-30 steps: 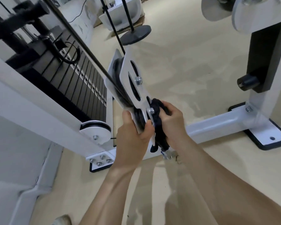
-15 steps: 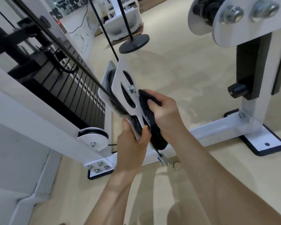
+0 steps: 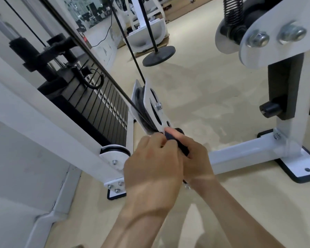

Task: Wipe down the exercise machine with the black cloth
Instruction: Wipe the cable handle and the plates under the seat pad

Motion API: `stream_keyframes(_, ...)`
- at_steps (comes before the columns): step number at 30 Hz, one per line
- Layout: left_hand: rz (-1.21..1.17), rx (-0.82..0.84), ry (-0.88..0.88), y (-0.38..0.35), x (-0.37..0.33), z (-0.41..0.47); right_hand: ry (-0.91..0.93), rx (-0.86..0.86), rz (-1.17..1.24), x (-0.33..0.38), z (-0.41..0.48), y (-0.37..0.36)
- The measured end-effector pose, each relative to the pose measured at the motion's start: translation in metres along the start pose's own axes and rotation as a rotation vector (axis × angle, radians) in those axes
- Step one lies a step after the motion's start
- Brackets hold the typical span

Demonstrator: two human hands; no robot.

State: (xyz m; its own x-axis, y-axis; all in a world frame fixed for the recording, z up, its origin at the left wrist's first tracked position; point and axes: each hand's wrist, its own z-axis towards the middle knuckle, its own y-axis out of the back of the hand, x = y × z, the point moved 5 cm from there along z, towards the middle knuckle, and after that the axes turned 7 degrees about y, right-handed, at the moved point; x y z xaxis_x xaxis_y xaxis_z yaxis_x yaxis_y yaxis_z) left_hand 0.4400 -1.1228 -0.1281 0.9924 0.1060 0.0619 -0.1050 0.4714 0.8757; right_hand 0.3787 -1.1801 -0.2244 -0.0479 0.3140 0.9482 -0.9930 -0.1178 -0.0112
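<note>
Gripping the black cloth [image 3: 183, 148] in curled fingers [image 3: 174, 133], right hand [image 3: 195, 158] touches left hand [image 3: 152, 165] clasping the bracket [image 3: 150, 99]

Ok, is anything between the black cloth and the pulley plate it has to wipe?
Nothing visible. The right hand holds the black cloth against the lower end of the pulley plate. The left hand grips that end beside it, covering the part under its fingers.
</note>
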Motion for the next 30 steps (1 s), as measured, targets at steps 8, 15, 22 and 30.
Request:
stream_keyframes(8,0.781,0.246,-0.226,0.037,-0.035,0.094,-0.095,-0.296,0.082,0.013,0.009,0.018)
stream_keyframes(15,0.663,0.551,-0.114,0.043,-0.011,0.123,0.299,-0.031,0.169,0.07,0.028,-0.017)
stream_keyframes(22,0.506,0.604,-0.071,0.051,-0.012,0.117,0.34,-0.206,0.183,0.073,0.084,-0.011)
stream_keyframes(30,0.583,0.53,-0.063,0.054,-0.013,0.111,-0.122,-0.151,0.306,-0.009,0.07,-0.009)
